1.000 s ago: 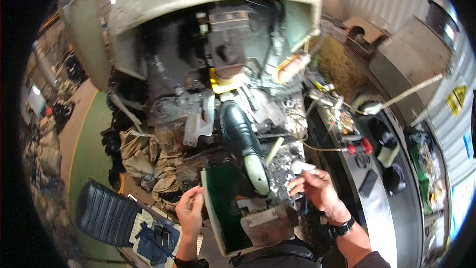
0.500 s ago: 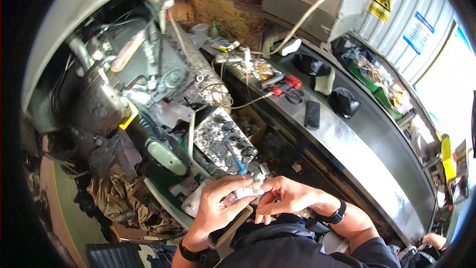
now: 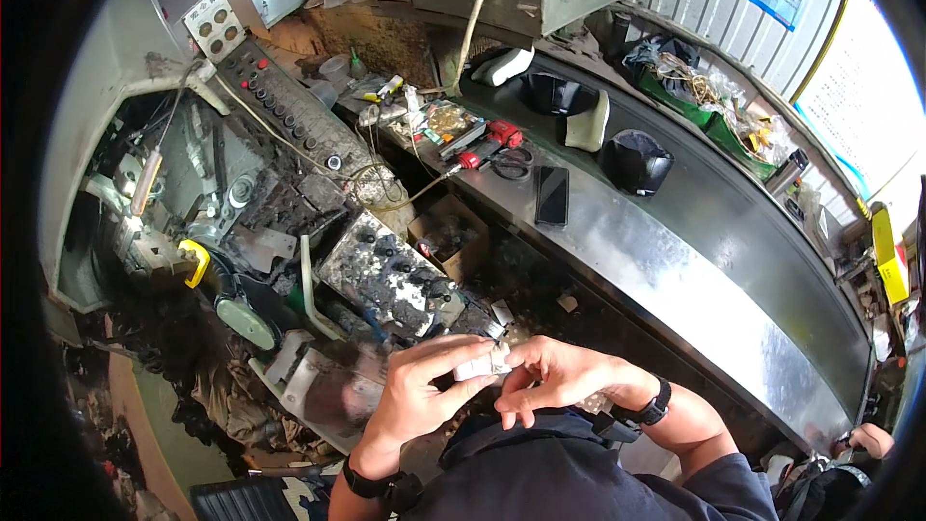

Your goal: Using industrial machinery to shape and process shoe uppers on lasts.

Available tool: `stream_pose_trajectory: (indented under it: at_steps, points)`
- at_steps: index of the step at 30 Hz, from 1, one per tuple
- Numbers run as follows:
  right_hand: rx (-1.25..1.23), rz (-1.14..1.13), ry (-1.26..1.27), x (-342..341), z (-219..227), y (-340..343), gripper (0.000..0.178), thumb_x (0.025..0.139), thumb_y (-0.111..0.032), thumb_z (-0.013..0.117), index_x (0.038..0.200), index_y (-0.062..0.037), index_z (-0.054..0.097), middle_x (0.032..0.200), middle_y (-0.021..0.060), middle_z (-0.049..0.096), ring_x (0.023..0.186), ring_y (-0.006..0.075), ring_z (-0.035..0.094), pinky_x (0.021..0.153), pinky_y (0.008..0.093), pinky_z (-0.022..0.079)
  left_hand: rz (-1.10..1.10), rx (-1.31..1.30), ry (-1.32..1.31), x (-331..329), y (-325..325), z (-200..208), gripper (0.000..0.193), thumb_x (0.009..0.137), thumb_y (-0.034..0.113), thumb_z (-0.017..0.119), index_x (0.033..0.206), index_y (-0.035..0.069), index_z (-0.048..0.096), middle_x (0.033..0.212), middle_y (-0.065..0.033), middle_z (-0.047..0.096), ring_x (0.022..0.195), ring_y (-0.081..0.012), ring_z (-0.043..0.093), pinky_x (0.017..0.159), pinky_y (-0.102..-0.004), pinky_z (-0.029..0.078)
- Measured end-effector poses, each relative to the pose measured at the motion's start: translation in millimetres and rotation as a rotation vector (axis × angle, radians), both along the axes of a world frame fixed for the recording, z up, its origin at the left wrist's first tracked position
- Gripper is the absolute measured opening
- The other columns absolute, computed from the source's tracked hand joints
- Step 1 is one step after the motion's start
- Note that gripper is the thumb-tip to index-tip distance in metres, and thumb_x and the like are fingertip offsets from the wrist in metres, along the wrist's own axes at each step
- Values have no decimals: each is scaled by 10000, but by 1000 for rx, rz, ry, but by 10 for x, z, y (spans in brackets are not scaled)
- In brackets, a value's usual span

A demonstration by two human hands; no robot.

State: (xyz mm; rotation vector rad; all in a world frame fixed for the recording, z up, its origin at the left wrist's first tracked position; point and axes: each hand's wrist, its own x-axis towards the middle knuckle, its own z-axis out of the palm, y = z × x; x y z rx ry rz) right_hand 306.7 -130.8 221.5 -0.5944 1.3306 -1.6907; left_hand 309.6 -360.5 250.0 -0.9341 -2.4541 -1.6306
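Observation:
A small white bundle (image 3: pixel 476 365), roughly cylinder-shaped, is held between my hands just in front of my body. My left hand (image 3: pixel 422 384) grips its left end, with thumb below and fingers above. At the other end, the thumb and forefinger of my right hand (image 3: pixel 564 376) pinch a lighter, loose-looking part; the remaining fingers curl underneath. What exactly the bundle is made of is too small to tell. Beyond my hands lies a grimy machine block (image 3: pixel 386 270) with dark knobs.
A steel bench (image 3: pixel 666 265) runs along the right, bearing a black phone (image 3: pixel 552 195), a red power tool (image 3: pixel 490 144) and dark bowl-like pieces (image 3: pixel 637 162). A greasy machine (image 3: pixel 227 183) and a button panel (image 3: pixel 280 101) stand left. A cardboard box (image 3: pixel 451 236) sits between. Another person's hand (image 3: pixel 871 440) shows far right.
My view has swung, so the bench and machine sit further left and the button panel now shows. Both hands keep hold of the white bundle, in nearly the same pose.

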Motion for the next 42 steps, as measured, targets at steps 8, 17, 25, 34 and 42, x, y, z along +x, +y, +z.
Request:
stream_pose_trajectory:
  at_steps: [8, 17, 25, 34, 42]
  points:
    - [-110, 7, -56, -87, -205, 642, 238, 970, -43, 652, 1196, 10, 600, 876, 133, 745, 714, 144, 710, 641, 256, 566, 2, -58, -159, -78, 632, -56, 359, 803, 18, 800, 1149, 0, 708, 1095, -168, 729, 962, -255, 732, 818, -340, 587]
    - [-188, 9, -115, -179, -200, 872, 209, 967, -7, 640, 1168, 18, 588, 874, 146, 737, 711, 158, 709, 620, 272, 573, 59, -34, -97, -117, 936, -95, 354, 807, 21, 809, 1143, -27, 708, 1052, -150, 742, 949, -181, 716, 804, -321, 573]
    - [-187, -78, -105, -215, -125, 775, 285, 959, -20, 657, 1235, -9, 586, 869, 142, 738, 678, 160, 697, 615, 262, 537, 202, 270, -251, -56, 807, -189, 429, 799, -15, 807, 1209, -8, 681, 1222, -154, 673, 998, -186, 699, 845, -306, 601]
    - [-227, -81, -166, -198, -96, 284, 336, 950, -17, 665, 1277, -13, 586, 864, 146, 741, 664, 173, 695, 620, 261, 532, 245, 315, -57, 55, 329, -210, 372, 788, -39, 809, 1146, -20, 710, 1204, -173, 669, 975, -209, 707, 810, -304, 625]
    - [-190, -76, -206, -196, 41, -383, 330, 940, 5, 666, 1262, -3, 594, 856, 164, 735, 683, 190, 699, 640, 283, 552, 342, 304, 10, 265, -320, -232, 367, 790, -3, 819, 1142, -16, 718, 1199, -188, 673, 978, -218, 712, 825, -326, 601]
